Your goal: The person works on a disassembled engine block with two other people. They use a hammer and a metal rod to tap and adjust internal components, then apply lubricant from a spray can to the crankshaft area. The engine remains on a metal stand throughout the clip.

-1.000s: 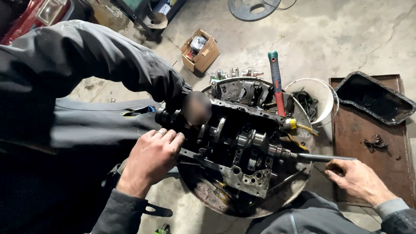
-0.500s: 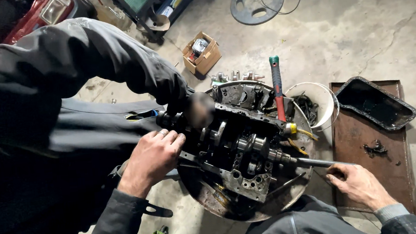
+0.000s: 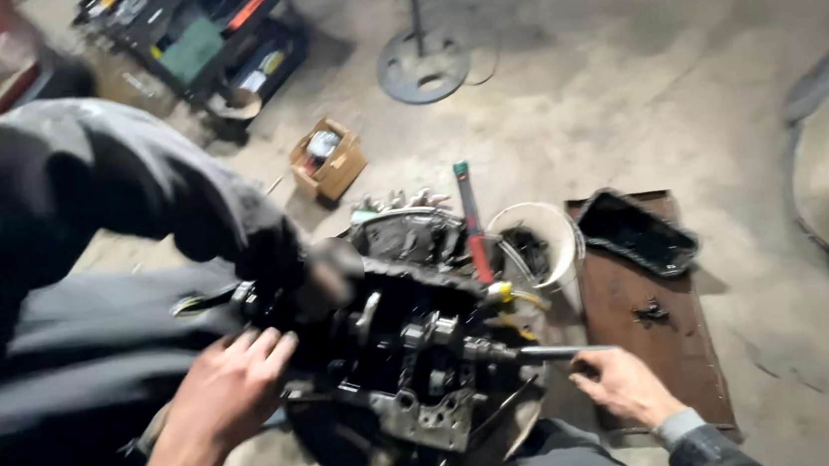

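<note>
A dark, greasy engine block (image 3: 416,363) sits on a round stand, its crank parts exposed. My left hand (image 3: 228,389) lies on the block's left side with the fingers spread, holding nothing. My right hand (image 3: 623,385) is curled around the outer end of a long metal bar (image 3: 545,353) that runs into the block's right side. Another person in a dark jacket (image 3: 82,202) bends in from the left, with a blurred hand (image 3: 323,276) on the block's top left corner.
Behind the block stand a white bucket (image 3: 555,241) and a red-handled tool (image 3: 474,228). A black oil pan (image 3: 644,233) rests on a brown board (image 3: 644,343) at the right. A small cardboard box (image 3: 328,161), a tool cart (image 3: 208,41) and a round stand base (image 3: 425,67) lie farther back.
The view has swung and blurred, showing more floor to the right. My hands stay on the block and the bar. The other person's hand stays at the block's top.
</note>
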